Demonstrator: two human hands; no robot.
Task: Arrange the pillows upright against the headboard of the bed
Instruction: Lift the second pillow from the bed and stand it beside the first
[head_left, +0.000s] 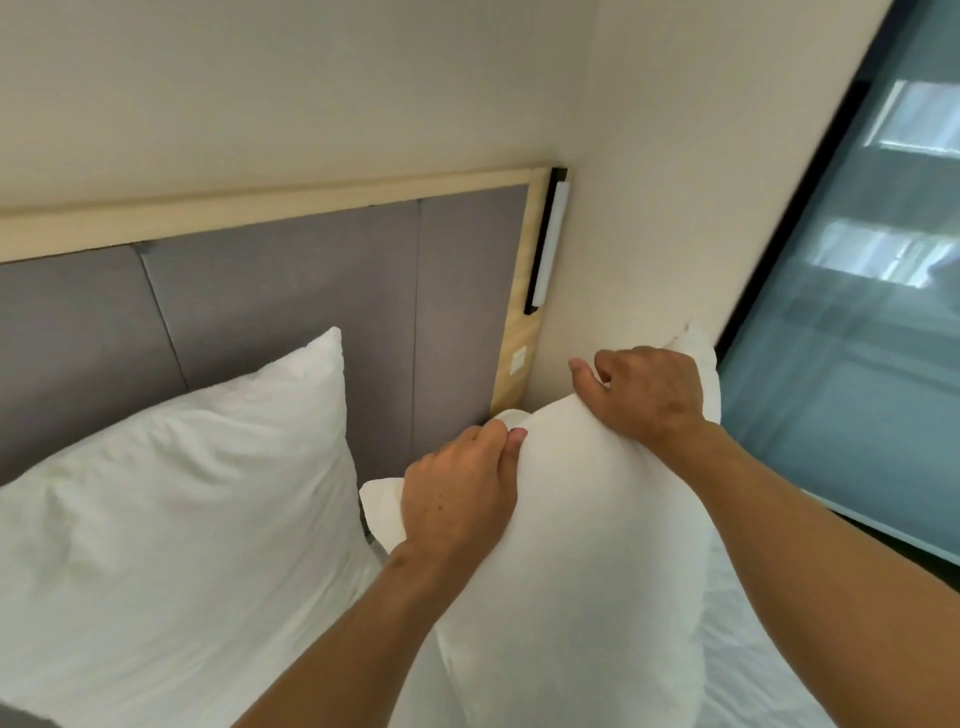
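Note:
A white pillow (171, 519) leans upright against the grey padded headboard (280, 296) on the left. To its right I hold a second white pillow (576, 571) upright by its top edge, close to the headboard's right end and the wall. My left hand (460, 491) pinches the top edge near its left corner. My right hand (641, 395) grips the top edge near its right corner. The pillow's lower part runs out of view at the bottom.
The headboard has a light wooden frame (514, 332) with a long white lamp (548, 244) on its right side. A cream wall (649, 208) closes the corner. A large window (852, 322) stands at the right. White bed sheet (748, 665) shows at the lower right.

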